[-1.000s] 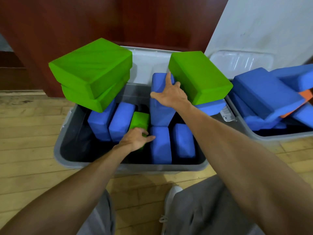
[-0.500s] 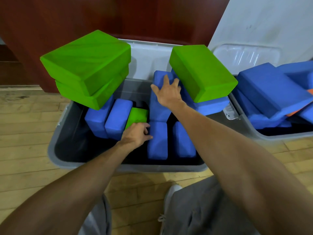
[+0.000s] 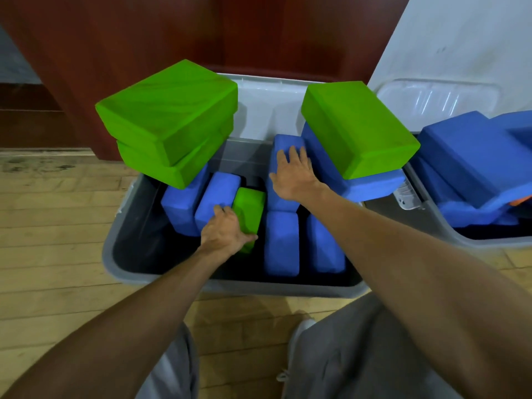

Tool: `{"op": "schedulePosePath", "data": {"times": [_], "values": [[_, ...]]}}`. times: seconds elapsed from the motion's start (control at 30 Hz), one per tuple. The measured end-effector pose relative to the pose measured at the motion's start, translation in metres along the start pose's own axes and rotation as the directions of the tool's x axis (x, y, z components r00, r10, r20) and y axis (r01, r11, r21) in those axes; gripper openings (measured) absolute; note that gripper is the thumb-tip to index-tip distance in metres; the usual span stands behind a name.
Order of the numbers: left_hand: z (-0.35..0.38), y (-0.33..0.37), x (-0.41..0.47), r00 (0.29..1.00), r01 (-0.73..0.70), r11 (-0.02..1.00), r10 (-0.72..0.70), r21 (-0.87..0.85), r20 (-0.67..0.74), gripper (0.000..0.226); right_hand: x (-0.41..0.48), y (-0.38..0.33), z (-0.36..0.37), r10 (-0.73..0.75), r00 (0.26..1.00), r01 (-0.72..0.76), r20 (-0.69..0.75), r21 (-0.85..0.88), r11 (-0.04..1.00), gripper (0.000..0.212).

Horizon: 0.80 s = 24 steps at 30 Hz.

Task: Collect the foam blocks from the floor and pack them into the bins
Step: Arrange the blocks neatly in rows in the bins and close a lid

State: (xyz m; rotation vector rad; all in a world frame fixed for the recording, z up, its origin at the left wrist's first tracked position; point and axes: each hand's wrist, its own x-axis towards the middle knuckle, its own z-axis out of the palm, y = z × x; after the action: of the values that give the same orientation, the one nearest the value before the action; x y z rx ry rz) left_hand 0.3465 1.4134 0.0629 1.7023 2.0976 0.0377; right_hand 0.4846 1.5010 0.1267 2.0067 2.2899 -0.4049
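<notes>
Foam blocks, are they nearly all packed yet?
Nearly. Many blue blocks already stand in the gray bin. Now the left grip holds an upright green block and the right grip presses a tall blue block. Left: three green blocks perched on top, not settled inside.

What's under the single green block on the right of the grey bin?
A blue block lies directly under the green block, showing along its near edge. What supports that blue block is covered.
</notes>
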Motion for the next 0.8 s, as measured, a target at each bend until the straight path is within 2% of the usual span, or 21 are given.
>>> {"op": "schedulePosePath", "data": {"times": [0.07,0.2,0.27,0.43,0.53,0.63,0.8], "values": [[-0.002,0.006,0.002,1.0,0.009,0.999,-0.01,0.038,0.024,0.104,-0.005,0.001,-0.001,-0.097,0.995,0.097,0.03,-0.004,0.995,0.053],[0.0,0.014,0.003,0.998,-0.038,0.989,0.031,0.143,0.053,0.095,-0.019,0.004,-0.01,-0.133,0.991,0.134,0.01,-0.084,0.988,0.045],[0.002,0.016,0.003,0.998,-0.013,0.995,0.007,0.103,0.061,0.095,-0.022,0.006,-0.015,-0.147,0.989,0.149,0.031,-0.11,0.983,0.04],[-0.006,0.01,0.005,0.986,0.165,0.983,-0.165,-0.08,0.008,0.088,-0.022,0.006,-0.021,-0.155,0.988,0.157,0.026,-0.115,0.981,0.04],[-0.021,0.005,0.014,0.984,0.157,0.976,-0.169,-0.152,-0.063,0.081,-0.019,0.006,-0.025,-0.114,0.993,0.12,0.043,-0.169,0.978,0.031],[-0.041,0.008,0.028,0.983,0.126,0.976,-0.147,-0.176,-0.113,0.075,-0.016,0.008,-0.026,-0.111,0.993,0.115,0.028,-0.196,0.974,0.039],[-0.038,0.018,0.048,0.99,0.087,0.984,-0.103,-0.158,-0.097,0.076,-0.014,0.01,-0.022,-0.199,0.978,0.207,0.065,-0.17,0.963,0.055]]}}
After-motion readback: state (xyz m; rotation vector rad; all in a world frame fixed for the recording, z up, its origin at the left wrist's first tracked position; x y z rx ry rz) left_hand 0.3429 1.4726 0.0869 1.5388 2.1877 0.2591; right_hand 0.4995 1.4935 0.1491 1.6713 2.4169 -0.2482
